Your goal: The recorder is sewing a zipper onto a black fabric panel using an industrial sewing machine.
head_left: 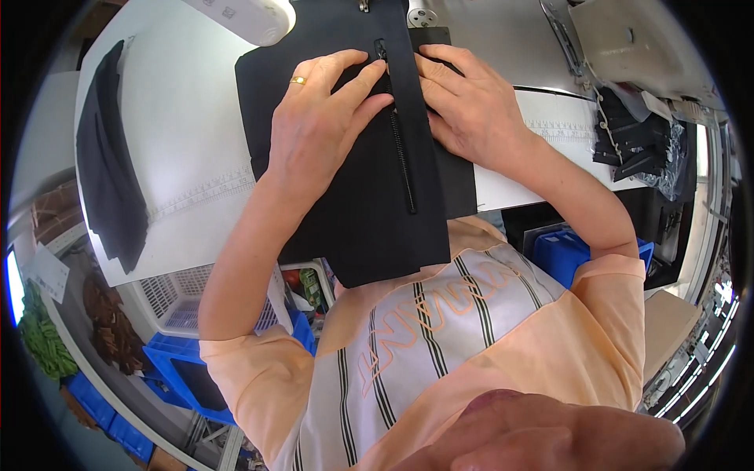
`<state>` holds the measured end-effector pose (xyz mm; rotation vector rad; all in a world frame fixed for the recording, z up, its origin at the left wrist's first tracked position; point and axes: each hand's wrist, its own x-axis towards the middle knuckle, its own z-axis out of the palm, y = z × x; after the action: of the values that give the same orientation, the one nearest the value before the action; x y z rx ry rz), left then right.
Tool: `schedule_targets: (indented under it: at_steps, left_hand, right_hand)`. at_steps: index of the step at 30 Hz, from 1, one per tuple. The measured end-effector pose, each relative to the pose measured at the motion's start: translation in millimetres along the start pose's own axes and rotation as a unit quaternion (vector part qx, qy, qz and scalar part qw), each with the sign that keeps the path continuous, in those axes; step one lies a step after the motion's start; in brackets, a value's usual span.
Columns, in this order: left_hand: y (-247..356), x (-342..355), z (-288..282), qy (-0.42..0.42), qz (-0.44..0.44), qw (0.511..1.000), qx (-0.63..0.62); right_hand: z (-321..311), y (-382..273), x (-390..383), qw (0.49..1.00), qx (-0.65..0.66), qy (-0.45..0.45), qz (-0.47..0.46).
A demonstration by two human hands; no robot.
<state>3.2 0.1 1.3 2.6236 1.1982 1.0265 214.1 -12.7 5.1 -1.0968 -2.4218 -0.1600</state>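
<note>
A black fabric panel [330,228] with a zipper [400,157] set into it lies over the table's front edge, its lower end hanging toward me. My left hand [314,118], a gold ring on one finger, rests on the panel left of the zipper. Its index fingertip touches near the zipper pull [382,50] and the thumb lies apart, lower down. Along the right side of the folded strip beside the zipper, my right hand [467,102] presses with spread fingers; its fingertips are partly hidden at the strip's edge. Under that hand lies another black layer [462,184].
A white machine head [263,20] overhangs the panel's far side. Another dark fabric piece [110,165] lies at left on the white table [188,141]. Black zippers with plastic wrap [640,137] are heaped at right. Below stand a white basket [181,294] and blue crates [177,357].
</note>
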Motion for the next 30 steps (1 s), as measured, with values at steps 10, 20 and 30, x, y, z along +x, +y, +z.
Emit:
schedule_targets:
  at_steps: [10, 20, 30]
  left_hand:
    - [-1.5, -2.4, -2.9, -0.033, -0.002, 0.999, 0.013]
    - [5.4, 1.5, -12.6, -0.090, 0.001, 0.996, 0.012]
    - [-4.5, -7.0, -0.6, -0.035, 0.006, 0.998, 0.054]
  right_hand:
    - [-5.4, 2.8, 4.6, 0.999, 0.031, -0.035, -0.015]
    - [-9.4, -0.1, 8.3, 0.997, 0.054, -0.048, -0.018]
    - [-3.3, 6.1, -3.3, 0.998, 0.009, -0.049, -0.025]
